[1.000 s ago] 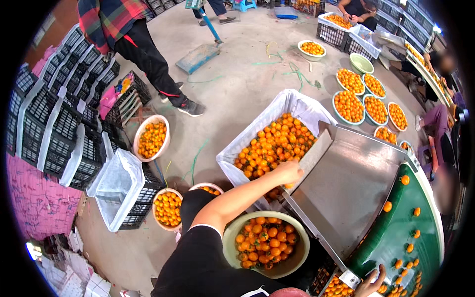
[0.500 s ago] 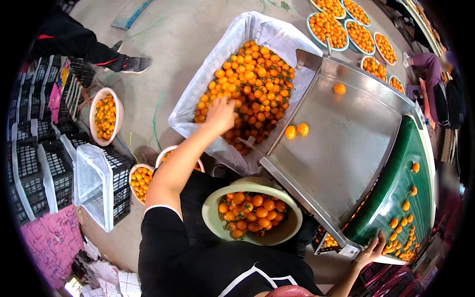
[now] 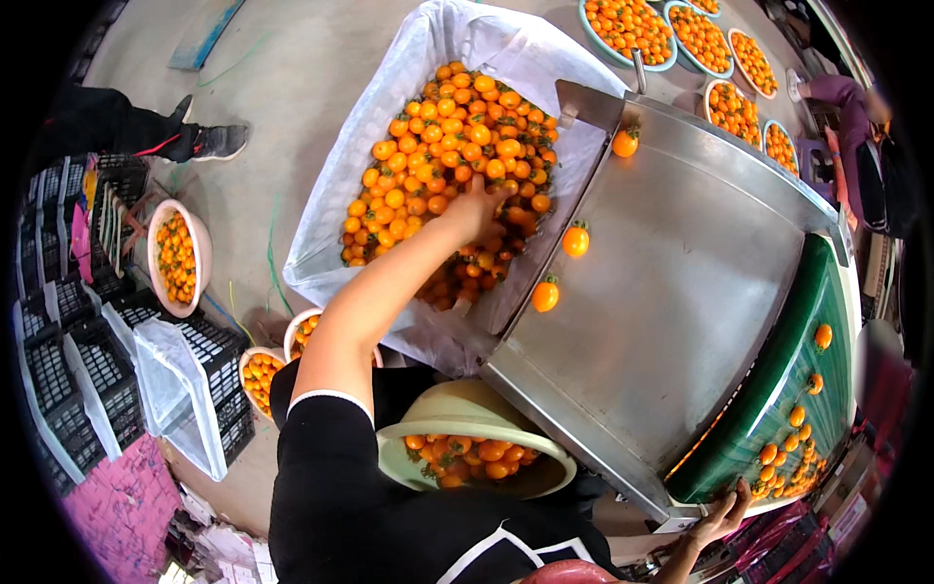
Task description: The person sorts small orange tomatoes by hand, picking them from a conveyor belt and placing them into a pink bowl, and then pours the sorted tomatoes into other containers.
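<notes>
A crate lined with white film [image 3: 326, 209] holds a large heap of small orange tomatoes [image 3: 428, 136], some with green stems. My left hand [image 3: 475, 212] reaches into its right part, fingers apart among the tomatoes; some fingertips are hidden there. Beside the crate slopes a metal tray [image 3: 671, 263], where three loose tomatoes [image 3: 575, 240] lie along the crate side and far corner. At the lower right, my right hand [image 3: 720, 514] rests at the near edge of a green belt [image 3: 754, 423], its fingers stretched out, with several tomatoes [image 3: 778, 467] just beyond the fingertips.
A pale green basin [image 3: 559, 477] of tomatoes sits against my body. Pink tubs [image 3: 201, 248] stand at left, near stacked black crates [image 3: 97, 375]. Full basins [image 3: 671, 60] line the far right. Another person's shoe [image 3: 222, 142] is at far left; someone in purple trousers [image 3: 835, 90] sits at right.
My left hand has moved right and deeper into the heap, toward the tray. Two tomatoes on the tray now lie farther apart. The view has shifted slightly; my right hand stays by the belt edge.
</notes>
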The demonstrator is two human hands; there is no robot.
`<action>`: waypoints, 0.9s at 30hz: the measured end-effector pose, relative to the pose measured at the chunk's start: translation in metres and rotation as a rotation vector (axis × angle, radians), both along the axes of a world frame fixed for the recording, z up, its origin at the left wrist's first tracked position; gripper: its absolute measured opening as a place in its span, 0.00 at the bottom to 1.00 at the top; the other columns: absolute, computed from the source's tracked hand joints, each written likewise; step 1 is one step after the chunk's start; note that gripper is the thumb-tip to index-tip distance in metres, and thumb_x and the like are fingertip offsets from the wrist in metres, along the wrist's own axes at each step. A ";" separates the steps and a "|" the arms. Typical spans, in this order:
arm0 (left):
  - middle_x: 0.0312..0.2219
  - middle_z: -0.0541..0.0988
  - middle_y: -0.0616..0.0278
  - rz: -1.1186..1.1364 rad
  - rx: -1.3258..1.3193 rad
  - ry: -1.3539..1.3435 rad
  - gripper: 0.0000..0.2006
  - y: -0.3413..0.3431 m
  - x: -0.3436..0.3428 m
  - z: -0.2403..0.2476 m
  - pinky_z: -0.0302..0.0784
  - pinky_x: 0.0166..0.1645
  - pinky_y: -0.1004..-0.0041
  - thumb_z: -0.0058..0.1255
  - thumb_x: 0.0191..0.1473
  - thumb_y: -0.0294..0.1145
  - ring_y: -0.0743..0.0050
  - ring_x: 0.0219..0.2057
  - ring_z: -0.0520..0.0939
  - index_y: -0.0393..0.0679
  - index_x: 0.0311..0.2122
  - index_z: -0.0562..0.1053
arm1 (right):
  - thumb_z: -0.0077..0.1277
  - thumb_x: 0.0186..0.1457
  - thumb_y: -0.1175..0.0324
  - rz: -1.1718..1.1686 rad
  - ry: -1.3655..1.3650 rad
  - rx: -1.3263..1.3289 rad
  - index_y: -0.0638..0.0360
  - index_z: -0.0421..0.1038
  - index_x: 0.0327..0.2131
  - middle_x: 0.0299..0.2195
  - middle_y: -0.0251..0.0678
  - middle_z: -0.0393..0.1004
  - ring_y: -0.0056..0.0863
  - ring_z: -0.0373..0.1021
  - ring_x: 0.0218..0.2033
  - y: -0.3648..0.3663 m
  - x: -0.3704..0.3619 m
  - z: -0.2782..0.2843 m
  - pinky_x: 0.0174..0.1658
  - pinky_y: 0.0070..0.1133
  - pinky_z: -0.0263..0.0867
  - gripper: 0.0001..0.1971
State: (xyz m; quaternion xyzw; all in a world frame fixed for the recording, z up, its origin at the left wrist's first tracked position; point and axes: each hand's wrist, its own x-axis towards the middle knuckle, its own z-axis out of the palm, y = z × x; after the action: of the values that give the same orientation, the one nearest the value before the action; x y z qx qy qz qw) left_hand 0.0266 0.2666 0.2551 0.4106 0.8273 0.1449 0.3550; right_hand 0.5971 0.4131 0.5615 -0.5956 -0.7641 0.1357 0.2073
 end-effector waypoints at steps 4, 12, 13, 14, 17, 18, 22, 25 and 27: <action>0.42 0.77 0.43 -0.078 0.289 -0.279 0.23 0.030 -0.015 0.008 0.75 0.48 0.60 0.58 0.50 0.33 0.47 0.43 0.80 0.54 0.54 0.72 | 0.43 0.61 0.67 0.017 -0.049 0.022 0.69 0.70 0.45 0.43 0.36 0.71 0.27 0.65 0.44 -0.008 -0.004 0.007 0.52 0.23 0.59 0.15; 0.49 0.71 0.49 0.120 0.049 0.424 0.21 0.090 -0.088 -0.019 0.67 0.56 0.61 0.51 0.51 0.29 0.48 0.52 0.69 0.43 0.52 0.69 | 0.52 0.59 0.55 -0.101 -0.002 0.031 0.66 0.73 0.45 0.40 0.43 0.76 0.31 0.70 0.37 -0.023 -0.047 0.012 0.39 0.27 0.68 0.21; 0.49 0.71 0.46 0.087 0.068 0.424 0.20 0.096 -0.088 -0.024 0.68 0.56 0.58 0.50 0.51 0.28 0.46 0.51 0.71 0.42 0.51 0.69 | 0.50 0.60 0.55 -0.065 -0.037 0.059 0.66 0.73 0.44 0.39 0.42 0.76 0.31 0.70 0.36 -0.023 -0.051 0.012 0.39 0.28 0.68 0.21; 0.48 0.71 0.45 0.111 0.066 0.360 0.20 0.097 -0.087 -0.029 0.68 0.56 0.57 0.50 0.50 0.28 0.46 0.50 0.72 0.42 0.51 0.69 | 0.50 0.60 0.55 -0.049 -0.044 0.059 0.66 0.73 0.44 0.39 0.41 0.76 0.31 0.69 0.36 -0.022 -0.051 0.012 0.39 0.28 0.68 0.21; 0.46 0.72 0.42 0.159 0.136 0.214 0.23 0.098 -0.078 -0.019 0.70 0.54 0.57 0.54 0.47 0.29 0.44 0.48 0.75 0.45 0.51 0.69 | 0.49 0.60 0.55 -0.010 -0.053 0.083 0.66 0.73 0.43 0.35 0.39 0.75 0.30 0.68 0.33 -0.019 -0.050 0.011 0.37 0.27 0.67 0.20; 0.45 0.72 0.42 0.170 0.207 0.186 0.22 0.094 -0.079 -0.019 0.70 0.54 0.58 0.55 0.46 0.30 0.45 0.48 0.75 0.45 0.50 0.69 | 0.49 0.60 0.54 0.002 -0.045 0.105 0.65 0.73 0.42 0.33 0.38 0.75 0.28 0.67 0.31 -0.019 -0.056 0.010 0.35 0.25 0.66 0.20; 0.39 0.74 0.41 0.423 0.492 0.036 0.13 0.060 -0.109 -0.015 0.72 0.49 0.59 0.53 0.46 0.36 0.45 0.42 0.76 0.41 0.37 0.77 | 0.41 0.64 0.64 0.049 -0.132 0.029 0.65 0.67 0.48 0.46 0.36 0.70 0.27 0.67 0.46 -0.012 -0.017 0.015 0.47 0.21 0.65 0.15; 0.41 0.73 0.40 0.612 0.291 0.350 0.15 0.023 -0.140 -0.003 0.74 0.48 0.56 0.53 0.48 0.39 0.42 0.41 0.78 0.36 0.34 0.76 | 0.43 0.64 0.64 -0.016 -0.116 0.020 0.67 0.68 0.47 0.46 0.37 0.70 0.29 0.67 0.46 -0.012 -0.013 0.014 0.49 0.23 0.65 0.16; 0.44 0.71 0.40 0.522 0.033 0.405 0.19 0.008 -0.142 -0.014 0.75 0.48 0.55 0.52 0.51 0.36 0.42 0.43 0.78 0.39 0.46 0.70 | 0.44 0.63 0.63 -0.047 -0.093 0.024 0.67 0.68 0.47 0.46 0.37 0.70 0.29 0.67 0.47 -0.014 -0.012 0.011 0.49 0.24 0.65 0.16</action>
State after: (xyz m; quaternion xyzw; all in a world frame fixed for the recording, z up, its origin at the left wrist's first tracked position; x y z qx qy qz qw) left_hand -0.1157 0.2744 0.2407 0.2110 0.9559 0.1598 0.1274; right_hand 0.5854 0.3995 0.5730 -0.6165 -0.7603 0.0938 0.1816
